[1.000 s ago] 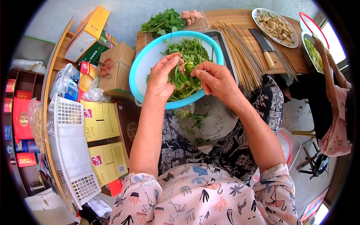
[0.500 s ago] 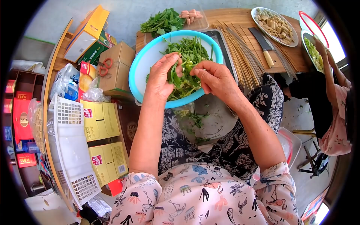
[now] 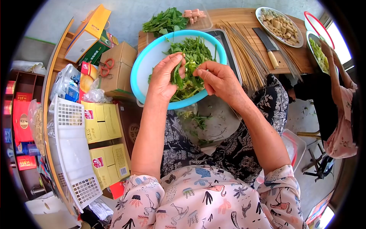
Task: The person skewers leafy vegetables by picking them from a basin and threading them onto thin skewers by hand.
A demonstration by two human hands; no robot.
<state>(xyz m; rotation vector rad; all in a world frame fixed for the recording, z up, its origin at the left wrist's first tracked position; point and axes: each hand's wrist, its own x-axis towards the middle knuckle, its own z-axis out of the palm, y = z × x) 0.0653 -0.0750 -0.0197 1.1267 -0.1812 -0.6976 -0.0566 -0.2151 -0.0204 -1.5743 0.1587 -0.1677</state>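
Note:
Over a blue-rimmed basin (image 3: 136, 72), my left hand (image 3: 166, 76) is closed on a piece of leafy greens, with leaves hanging below the fingers. My right hand (image 3: 217, 79) is just to its right, thumb and index finger pinched together; what lies between them is too small to make out. Loose greens (image 3: 194, 53) fill much of the basin beneath both hands. Below the basin, a few leafy scraps (image 3: 199, 120) lie on a grey tray (image 3: 217, 128).
Behind the basin are a leafy bunch (image 3: 166, 23) and pink pieces (image 3: 194, 15) in a clear box. Skewers (image 3: 246, 55), a cleaver (image 3: 267, 44) and a plate of food (image 3: 280, 28) are at right. Another person's arm (image 3: 331, 61) reaches a green-filled bowl. Boxes (image 3: 101, 122) stand at left.
Both hands have stayed almost in place, with only slight finger movement. The basin has shifted very slightly.

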